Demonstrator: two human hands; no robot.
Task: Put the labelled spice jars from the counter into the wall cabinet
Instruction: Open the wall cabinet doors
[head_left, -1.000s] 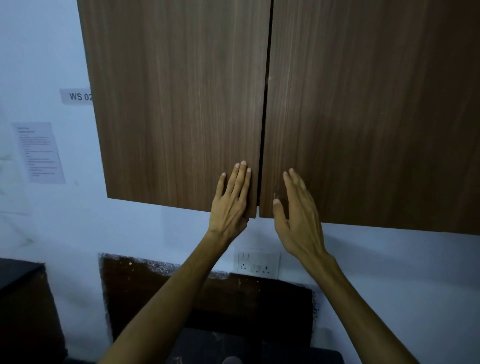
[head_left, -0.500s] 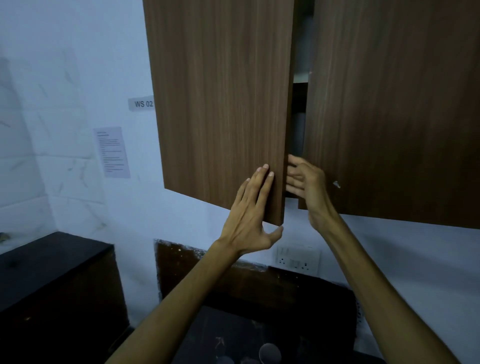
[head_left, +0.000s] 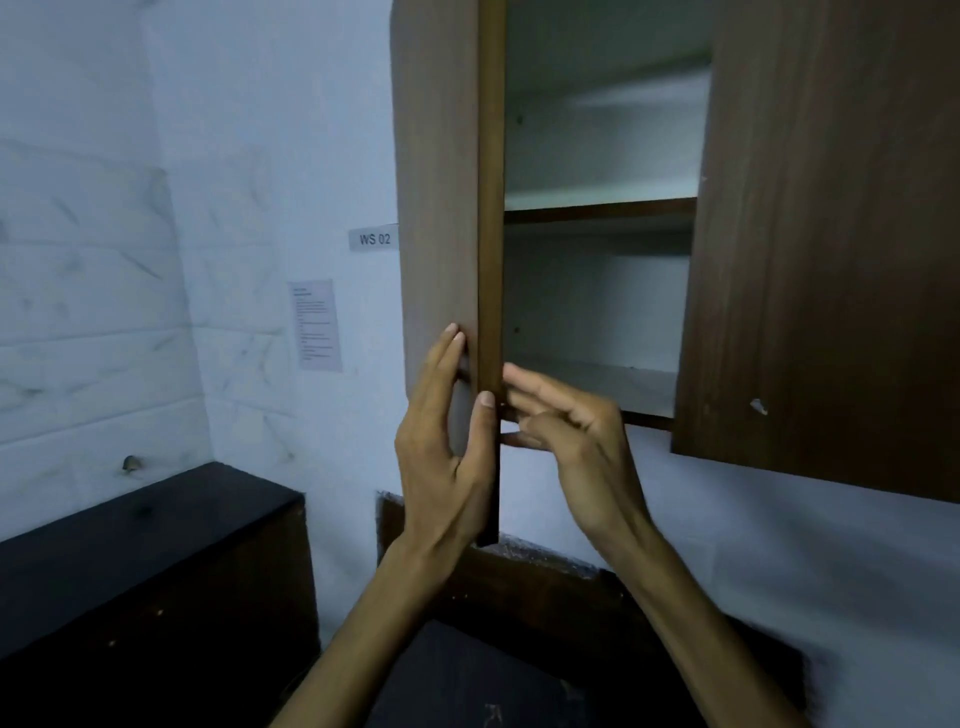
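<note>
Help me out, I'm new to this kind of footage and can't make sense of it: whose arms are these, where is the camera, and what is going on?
There is no machine here. A person wears a wide-angle camera on the head, so you see their own two bare arms reaching up. The left hand grips the edge of the left cabinet door, fingers on its front, thumb on its edge; that door stands swung open. The right hand is beside the same edge, fingers loosely curled, holding nothing. The right door is ajar. Between them you see two pale shelves, which look bare. Below left is a dark counter. On the wall are a WS 02 label and a printed sheet. No spice jars are in view.
</note>
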